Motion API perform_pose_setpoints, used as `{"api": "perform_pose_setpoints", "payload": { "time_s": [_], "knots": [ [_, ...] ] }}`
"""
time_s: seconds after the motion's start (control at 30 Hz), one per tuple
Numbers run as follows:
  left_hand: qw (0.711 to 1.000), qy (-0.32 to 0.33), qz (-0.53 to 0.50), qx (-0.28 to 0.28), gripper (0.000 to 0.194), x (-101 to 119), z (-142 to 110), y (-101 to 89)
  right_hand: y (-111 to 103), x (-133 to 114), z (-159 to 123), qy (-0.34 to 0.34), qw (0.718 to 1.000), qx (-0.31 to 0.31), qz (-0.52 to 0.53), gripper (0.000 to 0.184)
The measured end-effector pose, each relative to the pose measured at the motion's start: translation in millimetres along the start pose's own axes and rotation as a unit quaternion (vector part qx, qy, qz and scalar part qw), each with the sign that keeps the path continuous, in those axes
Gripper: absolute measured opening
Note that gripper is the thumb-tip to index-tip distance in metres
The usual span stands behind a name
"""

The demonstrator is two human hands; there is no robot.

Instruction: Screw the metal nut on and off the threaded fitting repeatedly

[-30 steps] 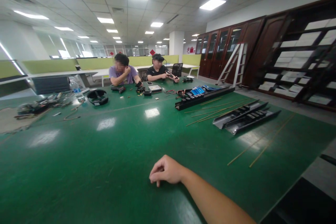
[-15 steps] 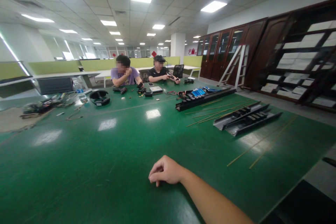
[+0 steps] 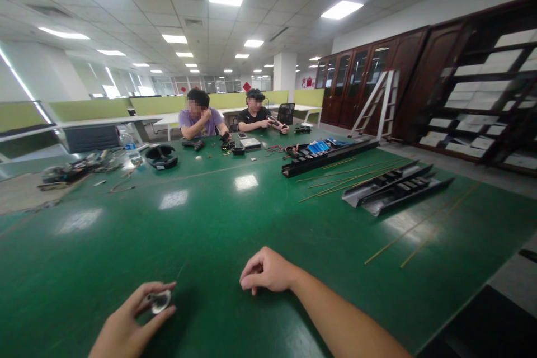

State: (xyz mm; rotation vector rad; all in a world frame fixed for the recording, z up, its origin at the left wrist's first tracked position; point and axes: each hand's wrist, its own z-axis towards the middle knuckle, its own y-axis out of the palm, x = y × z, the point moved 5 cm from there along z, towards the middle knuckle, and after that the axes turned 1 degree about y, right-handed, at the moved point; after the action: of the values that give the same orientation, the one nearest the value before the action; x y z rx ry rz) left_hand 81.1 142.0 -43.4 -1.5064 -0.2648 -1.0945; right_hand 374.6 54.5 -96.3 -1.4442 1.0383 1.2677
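At the lower left my left hand [image 3: 130,319] is closed around a small round thing [image 3: 160,302], whitish and shiny with a darker middle, held between thumb and fingers just over the green table. Its exact kind is not clear. My right hand [image 3: 268,271] is at the lower middle, low at the tabletop, its fingers curled in and the thumb against them. Anything inside those fingers is hidden. A gap of green table lies between the two hands.
Dark metal channels [image 3: 409,193], thin yellowish rods [image 3: 394,235] and a long black rail [image 3: 331,158] lie to the right. A black headset [image 3: 161,158] and tangled cables [image 3: 79,168] are at the left. Across the table [image 3: 201,224] sit two people.
My left hand has come into view from the lower left with the small round thing in it. My right hand stays in nearly the same place and pose.
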Motion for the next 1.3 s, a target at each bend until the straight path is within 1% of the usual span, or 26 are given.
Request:
{"api": "perform_pose_setpoints", "payload": {
  "time_s": [0.03, 0.1, 0.13, 0.2, 0.23, 0.3, 0.4, 0.47, 0.53, 0.6, 0.67, 0.77, 0.83, 0.9, 1.03, 1.3],
  "knots": [
    [0.998, 0.007, -0.021, -0.053, 0.047, 11.1, 11.8, 18.6, -0.9, -0.8, 0.6, -0.009, 1.0, 0.016, -0.006, 0.031],
    [0.993, 0.03, -0.047, -0.108, 0.037, 34.4, 32.7, 53.0, -5.1, -3.2, 1.6, -0.035, 0.996, 0.072, -0.028, 0.028],
    [0.99, 0.041, -0.049, -0.124, 0.034, 43.8, 40.7, 68.3, -7.6, -4.5, 1.8, -0.048, 0.993, 0.103, -0.041, 0.03],
    [0.988, 0.062, -0.04, -0.135, 0.031, 54.6, 50.9, 92.0, -11.3, -6.4, 1.5, -0.065, 0.984, 0.149, -0.067, 0.04],
    [0.988, 0.073, -0.032, -0.134, 0.032, 55.9, 53.1, 100.0, -12.2, -7.2, 1.3, -0.069, 0.982, 0.16, -0.08, 0.045],
    [0.985, 0.101, -0.016, -0.138, 0.034, 52.6, 52.8, 109.8, -12.7, -9.3, 0.6, -0.08, 0.976, 0.168, -0.109, 0.054],
    [0.978, 0.137, -0.002, -0.157, 0.034, 40.8, 47.0, 115.2, -11.2, -13.6, -0.2, -0.101, 0.969, 0.166, -0.155, 0.063],
    [0.977, 0.139, -0.003, -0.159, 0.036, 33.4, 43.9, 115.5, -9.8, -15.4, 0.0, -0.106, 0.965, 0.162, -0.176, 0.065],
    [0.98, 0.136, -0.012, -0.147, 0.039, 30.3, 42.3, 114.7, -8.8, -16.4, 0.4, -0.104, 0.964, 0.159, -0.186, 0.066],
    [0.981, 0.137, -0.016, -0.138, 0.039, 32.3, 41.3, 113.8, -8.4, -17.5, 0.7, -0.102, 0.963, 0.158, -0.192, 0.065],
    [0.98, 0.142, -0.012, -0.137, 0.033, 37.3, 40.3, 112.9, -7.7, -19.1, 0.6, -0.104, 0.962, 0.156, -0.2, 0.062],
    [0.976, 0.152, -0.007, -0.153, 0.026, 44.8, 38.4, 111.8, -5.9, -21.4, 0.0, -0.107, 0.958, 0.155, -0.218, 0.051],
    [0.974, 0.156, -0.012, -0.161, 0.025, 46.5, 37.0, 111.5, -4.2, -22.0, -0.2, -0.106, 0.954, 0.154, -0.232, 0.042],
    [0.974, 0.156, -0.013, -0.165, 0.026, 45.1, 35.8, 112.0, -3.0, -21.9, -0.2, -0.106, 0.952, 0.153, -0.245, 0.036],
    [0.971, 0.154, -0.018, -0.181, 0.028, 42.7, 33.4, 114.9, -2.8, -21.6, -0.6, -0.107, 0.947, 0.151, -0.261, 0.03],
    [0.965, 0.162, -0.047, -0.199, 0.029, 52.7, 29.0, 118.2, 1.5, -25.4, -3.2, -0.128, 0.943, 0.13, -0.279, 0.028]
  ]
}}
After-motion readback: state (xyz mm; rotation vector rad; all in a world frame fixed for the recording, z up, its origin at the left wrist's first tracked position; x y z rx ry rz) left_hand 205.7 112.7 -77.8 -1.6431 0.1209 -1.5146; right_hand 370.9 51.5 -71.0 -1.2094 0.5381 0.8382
